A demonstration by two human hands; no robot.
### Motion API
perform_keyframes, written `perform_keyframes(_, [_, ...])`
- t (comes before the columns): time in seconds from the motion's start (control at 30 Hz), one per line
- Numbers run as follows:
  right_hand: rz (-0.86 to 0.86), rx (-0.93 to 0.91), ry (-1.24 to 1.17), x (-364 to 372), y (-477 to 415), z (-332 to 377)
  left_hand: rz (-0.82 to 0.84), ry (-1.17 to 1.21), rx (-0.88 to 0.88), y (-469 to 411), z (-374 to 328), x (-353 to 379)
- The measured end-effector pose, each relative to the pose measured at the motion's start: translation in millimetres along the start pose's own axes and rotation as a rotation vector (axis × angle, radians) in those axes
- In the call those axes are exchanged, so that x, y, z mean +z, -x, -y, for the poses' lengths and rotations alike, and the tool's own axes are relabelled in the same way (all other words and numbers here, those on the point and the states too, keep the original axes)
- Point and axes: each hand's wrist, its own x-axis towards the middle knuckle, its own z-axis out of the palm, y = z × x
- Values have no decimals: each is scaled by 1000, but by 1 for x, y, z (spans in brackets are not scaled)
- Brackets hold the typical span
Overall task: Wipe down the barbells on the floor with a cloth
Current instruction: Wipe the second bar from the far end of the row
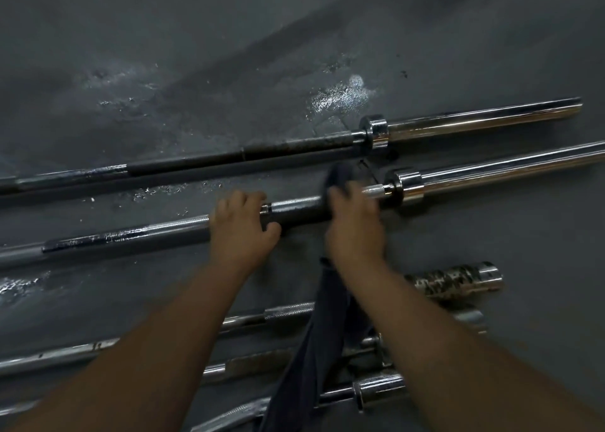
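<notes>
Dark cloth (314, 349) in the right hand (355, 231), its grip holding it round the middle barbell (294, 208) near the collar (411, 187); the left hand (242, 228) grips that barbell just beside. Bare floor (229, 54) lies beyond the far barbell (474, 122).

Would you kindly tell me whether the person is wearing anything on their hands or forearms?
Nothing visible: the left hand and right hand are ungloved, and both forearms are uncovered to the frame edge, with no sleeve, watch or wristband. The right hand is blurred, so a thin ring cannot be ruled out.
</notes>
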Motion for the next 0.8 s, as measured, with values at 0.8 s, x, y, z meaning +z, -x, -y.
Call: perform_keyframes(0.8, [151,69,-724,-7,185,84,184,-136,85,175,55,-50])
